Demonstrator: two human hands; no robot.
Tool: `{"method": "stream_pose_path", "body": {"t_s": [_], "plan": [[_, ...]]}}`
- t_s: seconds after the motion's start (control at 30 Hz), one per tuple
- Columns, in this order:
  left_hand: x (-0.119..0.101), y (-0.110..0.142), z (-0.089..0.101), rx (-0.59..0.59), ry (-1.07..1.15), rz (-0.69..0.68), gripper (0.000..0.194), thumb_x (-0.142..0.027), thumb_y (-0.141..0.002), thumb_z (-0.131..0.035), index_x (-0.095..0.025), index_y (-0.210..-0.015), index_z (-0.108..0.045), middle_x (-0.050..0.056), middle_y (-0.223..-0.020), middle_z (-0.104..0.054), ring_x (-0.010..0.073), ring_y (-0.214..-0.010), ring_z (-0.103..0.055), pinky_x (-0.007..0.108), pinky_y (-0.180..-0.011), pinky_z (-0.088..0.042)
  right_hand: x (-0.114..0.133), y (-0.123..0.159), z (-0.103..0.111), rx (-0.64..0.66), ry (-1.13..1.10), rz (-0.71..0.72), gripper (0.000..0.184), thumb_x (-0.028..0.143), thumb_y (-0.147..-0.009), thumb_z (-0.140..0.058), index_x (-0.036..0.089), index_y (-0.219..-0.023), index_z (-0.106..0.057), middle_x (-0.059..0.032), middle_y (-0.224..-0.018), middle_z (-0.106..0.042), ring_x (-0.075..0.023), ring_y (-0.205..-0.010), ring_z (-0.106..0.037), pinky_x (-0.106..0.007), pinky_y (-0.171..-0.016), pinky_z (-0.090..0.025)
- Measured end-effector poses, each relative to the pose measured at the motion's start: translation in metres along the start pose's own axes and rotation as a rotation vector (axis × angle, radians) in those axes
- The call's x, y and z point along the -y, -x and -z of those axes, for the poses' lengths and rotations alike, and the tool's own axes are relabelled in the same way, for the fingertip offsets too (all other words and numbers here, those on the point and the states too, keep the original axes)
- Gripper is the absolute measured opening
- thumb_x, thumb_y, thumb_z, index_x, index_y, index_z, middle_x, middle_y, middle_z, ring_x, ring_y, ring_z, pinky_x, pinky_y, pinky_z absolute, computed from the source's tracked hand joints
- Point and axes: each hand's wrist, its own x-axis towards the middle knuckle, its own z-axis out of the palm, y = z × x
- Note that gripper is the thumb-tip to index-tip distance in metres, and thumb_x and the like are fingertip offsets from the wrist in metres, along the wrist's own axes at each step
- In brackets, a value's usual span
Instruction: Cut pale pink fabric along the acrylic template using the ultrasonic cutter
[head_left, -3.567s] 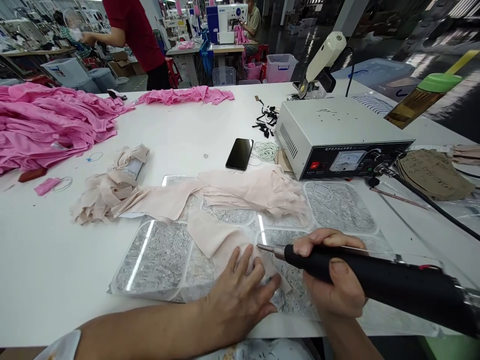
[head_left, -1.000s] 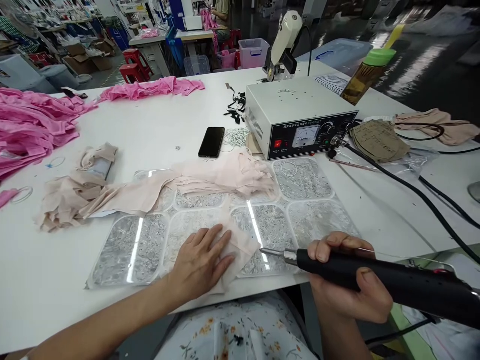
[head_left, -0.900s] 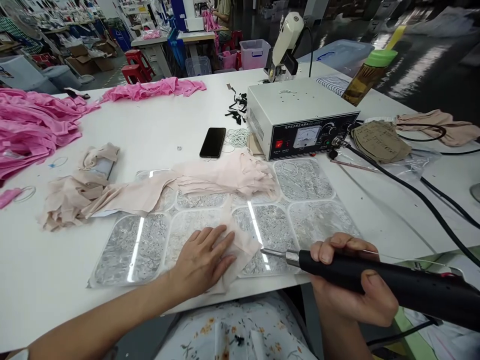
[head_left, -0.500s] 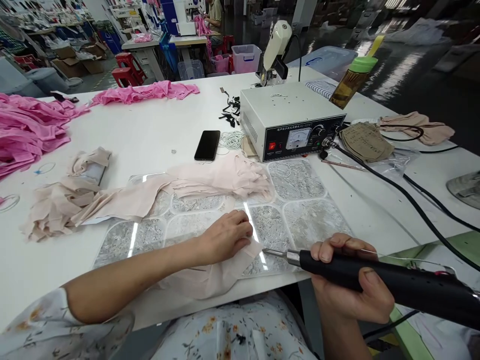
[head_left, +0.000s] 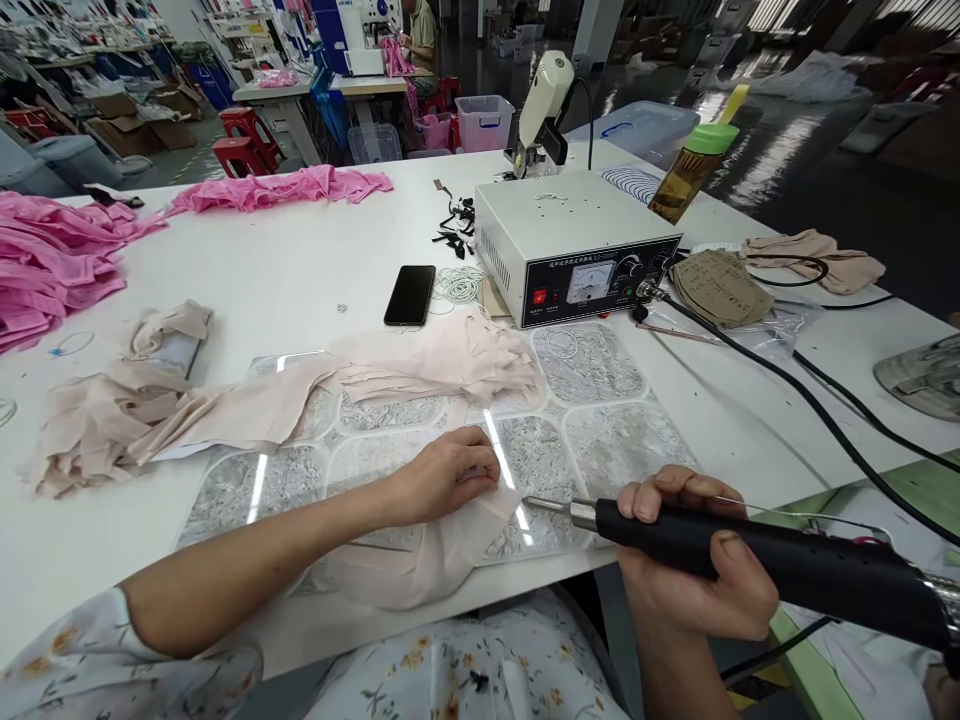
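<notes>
My left hand (head_left: 448, 475) pinches the edge of a thin beige fabric piece (head_left: 420, 575) over a grey stone-patterned mat (head_left: 607, 440). The fabric hangs slightly past the table's front edge. In my right hand (head_left: 697, 560) is a black handheld ultrasonic welding tool (head_left: 795, 565), fingers wrapped round its body. Its metal tip points left and lies close beside the fabric corner; whether they touch I cannot tell. Beyond my left hand, a pile of beige fabric pieces (head_left: 442, 360) lies on the mat, with more crumpled beige fabric (head_left: 105, 420) to the left.
A control box (head_left: 577, 240) with a dial stands at the back, its cable (head_left: 772, 365) curving to the right. Near it are a black phone (head_left: 409, 295), coiled cord (head_left: 460, 285) and a drink bottle (head_left: 694, 172). Pink fabric (head_left: 56, 260) covers the far left.
The view has shifted slightly. Both hands keep nearly the same positions, with the welding tool's tip still beside the fabric corner.
</notes>
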Motion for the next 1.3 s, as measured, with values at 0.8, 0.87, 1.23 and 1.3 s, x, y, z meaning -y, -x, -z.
{"method": "stream_pose_path", "body": {"t_s": [0.8,0.87,1.23,1.3], "plan": [[0.006,0.007,-0.001,-0.004,-0.323,-0.555,0.024,-0.015,-0.101,-0.042,-0.013,-0.108,-0.065,0.01,-0.104,-0.069,0.0192,-0.092,-0.06,0.033,-0.084,-0.047,-0.003,0.012,-0.006,0.08,-0.004,0.003,0.022,0.032,-0.07,-0.057,0.019,-0.086,-0.066,-0.0008,-0.079,-0.057,-0.0098,-0.051,-0.051,-0.029,-0.047,-0.046],[0.008,0.006,0.0,0.015,-0.417,-0.623,0.026,-0.015,-0.102,-0.041,-0.012,-0.115,-0.063,0.01,-0.105,-0.07,0.0188,-0.091,-0.061,0.032,-0.082,-0.047,-0.002,0.012,-0.006,0.088,0.006,-0.003,0.022,0.033,-0.071,-0.057,0.019,-0.087,-0.065,-0.0012,-0.08,-0.056,-0.0099,-0.052,-0.052,-0.029,-0.048,-0.045],[0.009,0.005,0.001,0.013,-0.581,-0.658,0.024,-0.013,-0.101,-0.043,-0.012,-0.114,-0.063,0.008,-0.091,-0.067,0.0164,-0.083,-0.06,0.03,-0.075,-0.048,0.003,0.011,-0.007,0.079,0.051,-0.028,0.023,0.035,-0.07,-0.061,0.019,-0.086,-0.065,-0.001,-0.079,-0.057,-0.0104,-0.051,-0.05,-0.03,-0.047,-0.044],[0.009,0.004,0.001,0.019,-0.569,-0.648,0.023,-0.013,-0.101,-0.043,-0.013,-0.114,-0.063,0.008,-0.09,-0.066,0.0161,-0.082,-0.06,0.029,-0.075,-0.048,0.003,0.012,-0.006,0.078,0.06,-0.031,0.024,0.036,-0.07,-0.061,0.019,-0.087,-0.065,-0.0011,-0.079,-0.057,-0.0106,-0.051,-0.05,-0.031,-0.047,-0.044]]}}
